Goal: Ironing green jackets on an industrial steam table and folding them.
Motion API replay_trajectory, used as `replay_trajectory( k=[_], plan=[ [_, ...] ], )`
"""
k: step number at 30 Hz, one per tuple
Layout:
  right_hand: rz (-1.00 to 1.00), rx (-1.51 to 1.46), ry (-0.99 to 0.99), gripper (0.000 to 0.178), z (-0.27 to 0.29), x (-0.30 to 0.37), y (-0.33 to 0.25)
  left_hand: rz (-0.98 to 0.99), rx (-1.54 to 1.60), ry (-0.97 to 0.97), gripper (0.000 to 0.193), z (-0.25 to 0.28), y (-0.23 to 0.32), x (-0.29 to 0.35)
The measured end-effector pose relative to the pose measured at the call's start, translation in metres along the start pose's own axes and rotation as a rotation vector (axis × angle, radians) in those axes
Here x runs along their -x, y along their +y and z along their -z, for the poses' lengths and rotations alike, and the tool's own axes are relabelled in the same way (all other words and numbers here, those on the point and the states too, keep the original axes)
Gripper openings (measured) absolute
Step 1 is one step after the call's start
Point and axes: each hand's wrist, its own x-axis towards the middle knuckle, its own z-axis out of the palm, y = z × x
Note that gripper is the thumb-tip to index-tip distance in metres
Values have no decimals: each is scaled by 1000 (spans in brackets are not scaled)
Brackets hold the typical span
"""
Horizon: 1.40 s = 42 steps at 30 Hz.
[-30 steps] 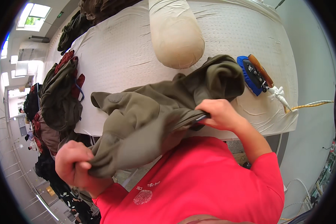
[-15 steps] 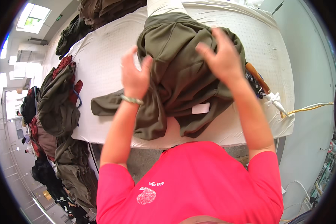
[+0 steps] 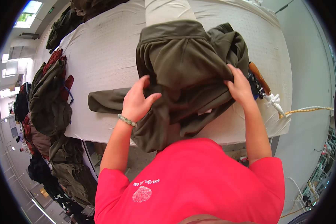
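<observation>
An olive-green sweatshirt (image 3: pixel 183 67) lies on the white padded table (image 3: pixel 100 52), its wide hem band at the far end, around a narrow pale board (image 3: pixel 168 11). One sleeve (image 3: pixel 106 100) stretches out to the left. My left hand (image 3: pixel 138 99), with a beaded bracelet at the wrist, is by the garment's left side, thumb and fingers spread. On the opposite side my right hand (image 3: pixel 239 85) touches the cloth's edge, thumb and forefinger apart. A white label (image 3: pixel 204 111) peeks out partly from under a fold.
Right of the garment rests an iron with a brown handle (image 3: pixel 259 76), its cloth-wrapped hose and yellow cord (image 3: pixel 310 109) running right. More olive and red garments (image 3: pixel 50 97) hang off the table's left edge. A dark clothing pile (image 3: pixel 95 7) sits at the far left.
Both hands have come down and nearer to me, from above the garment to its sides. The upper layer lies smoother, its hem band straighter, and a fold now covers much of the label.
</observation>
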Motion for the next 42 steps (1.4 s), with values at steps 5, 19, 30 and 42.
replay_trajectory(
  k=[5, 19, 30, 42],
  plan=[
    [292, 102, 343, 64, -30, -14, -40, -418, 133, 462, 61, -16, 8, -34],
    [172, 137, 457, 75, -62, -217, -70, -518, 175, 513, 66, 21, 0, -246],
    [728, 183, 595, 49, -88, -83, -85, -746, -163, 690, 47, -27, 50, -97],
    [6, 646, 575, 55, 44, -24, 95, -734, -159, 726, 61, -51, 43, -99]
  ],
)
